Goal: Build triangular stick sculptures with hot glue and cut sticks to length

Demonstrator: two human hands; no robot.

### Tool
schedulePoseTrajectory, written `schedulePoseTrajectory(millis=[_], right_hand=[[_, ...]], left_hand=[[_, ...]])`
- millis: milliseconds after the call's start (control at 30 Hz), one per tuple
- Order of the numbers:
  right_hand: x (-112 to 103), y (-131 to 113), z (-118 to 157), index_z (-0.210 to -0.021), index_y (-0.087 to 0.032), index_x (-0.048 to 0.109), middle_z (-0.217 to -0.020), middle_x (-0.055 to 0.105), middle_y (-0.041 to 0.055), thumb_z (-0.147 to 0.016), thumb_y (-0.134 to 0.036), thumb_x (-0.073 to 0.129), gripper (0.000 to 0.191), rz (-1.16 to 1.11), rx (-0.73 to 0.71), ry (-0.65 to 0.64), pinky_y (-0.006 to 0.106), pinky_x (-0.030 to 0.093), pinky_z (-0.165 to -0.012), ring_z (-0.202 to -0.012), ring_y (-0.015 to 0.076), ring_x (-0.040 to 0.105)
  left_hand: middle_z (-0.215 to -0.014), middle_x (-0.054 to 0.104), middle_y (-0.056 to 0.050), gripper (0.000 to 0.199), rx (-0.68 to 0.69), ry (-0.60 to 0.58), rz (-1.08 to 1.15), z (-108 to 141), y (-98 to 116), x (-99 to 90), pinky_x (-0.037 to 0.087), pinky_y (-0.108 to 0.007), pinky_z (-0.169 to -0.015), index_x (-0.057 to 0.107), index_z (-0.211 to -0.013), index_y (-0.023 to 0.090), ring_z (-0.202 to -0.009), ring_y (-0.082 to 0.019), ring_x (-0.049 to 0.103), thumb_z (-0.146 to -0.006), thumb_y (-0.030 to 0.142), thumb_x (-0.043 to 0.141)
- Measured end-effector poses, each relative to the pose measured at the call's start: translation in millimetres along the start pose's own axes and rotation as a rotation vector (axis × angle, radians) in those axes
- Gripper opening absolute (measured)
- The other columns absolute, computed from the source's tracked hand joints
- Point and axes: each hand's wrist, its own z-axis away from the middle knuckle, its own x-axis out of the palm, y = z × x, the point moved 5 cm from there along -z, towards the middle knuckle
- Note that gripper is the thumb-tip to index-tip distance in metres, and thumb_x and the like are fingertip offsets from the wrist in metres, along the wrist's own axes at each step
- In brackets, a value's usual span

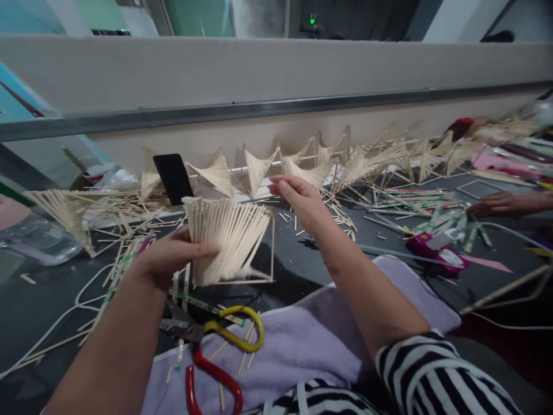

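Held in the left hand (175, 253), just left of centre and raised over the dark tabletop (298, 271): a fan-shaped piece of thin pale wooden sticks (228, 236), packed side by side, with 2 bare sides of a square frame showing at its right and bottom. Closed on the left edge, thumb across the front, fingers mostly hidden behind. Above and to the right, apart from the piece: the right hand (300, 199), fingers bent in towards the thumb, tips close together — impossible to tell whether pinching anything slight.

Possible trouble, by judgement: sticks bending or springing loose from too hard a squeeze of the thumb. Liable to twist, too, with support at only 1 edge. Likely to snag if lowered carelessly, because of the metal cutters (197, 334) (1 red handle, 1 yellow) just below, among loose sticks on a lilac cloth (302, 334).

As for containers: at far left, a clear plastic container (52, 248), contents too blurred to make out. Behind it, beside heaped sticks, crumpled clear plastic (118, 178) — perhaps a bag, again with contents unclear.

Along the wall, a row of similar stick pieces (261, 167); near its left end, a dark phone (173, 178), propped upright at a tilt. At far right, beyond a magenta device (425, 253), a co-worker's hand (496, 204).
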Motion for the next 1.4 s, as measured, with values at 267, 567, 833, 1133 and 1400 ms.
schedulePoseTrajectory(millis=[267,567,833,1133,1400], right_hand=[[-17,8,-5,-0.108,-0.018,0.048,-0.096,0.059,0.0051,-0.082,-0.034,0.044,0.030,0.028,0.003,0.274,0.025,0.044,-0.076,-0.088,0.0105,0.056],[5,34,5,-0.076,-0.014,0.057,-0.061,0.060,0.0017,-0.071,-0.013,0.051,0.008,0.317,0.408,-0.320,0.020,0.040,-0.045,-0.050,0.0096,0.054],[49,38,30,-0.090,-0.014,0.062,-0.074,0.063,0.0011,-0.073,-0.030,0.058,0.024,0.402,0.317,-0.815,0.019,0.043,-0.051,-0.061,0.0099,0.057],[64,58,34,-0.076,-0.013,0.056,-0.068,0.061,0.0026,-0.073,-0.039,0.060,0.027,0.343,0.461,-0.714,0.018,0.045,-0.047,-0.057,0.0106,0.057],[81,75,47,-0.074,-0.014,0.056,-0.062,0.063,0.0012,-0.074,-0.038,0.059,0.024,0.146,0.630,-0.678,0.021,0.045,-0.046,-0.051,0.0117,0.058]], left_hand=[[-0.089,0.069,-0.013,0.038,0.018,0.103,0.339,-42,-39,27.8,0.052,-0.034,-0.073,0.065,-0.095,0.009,-0.082,-0.025,0.064,-0.061,0.023,0.072],[-0.091,0.069,-0.013,0.033,-0.033,0.015,0.409,-48,-63,37.0,0.050,-0.037,-0.081,0.063,-0.099,0.007,-0.086,-0.024,0.063,-0.066,0.015,0.067],[-0.099,0.067,-0.013,0.036,0.001,-0.085,0.466,-47,-62,48.9,0.047,-0.037,-0.084,0.061,-0.105,0.008,-0.091,-0.025,0.062,-0.070,0.017,0.064],[-0.089,0.068,-0.012,0.040,0.077,0.039,0.413,-48,-62,46.1,0.051,-0.034,-0.071,0.060,-0.103,0.007,-0.078,-0.023,0.064,-0.066,0.021,0.066],[-0.081,0.069,-0.011,0.037,0.112,0.153,0.347,-52,-64,44.7,0.051,-0.032,-0.063,0.062,-0.097,0.009,-0.070,-0.022,0.064,-0.064,0.027,0.066]])
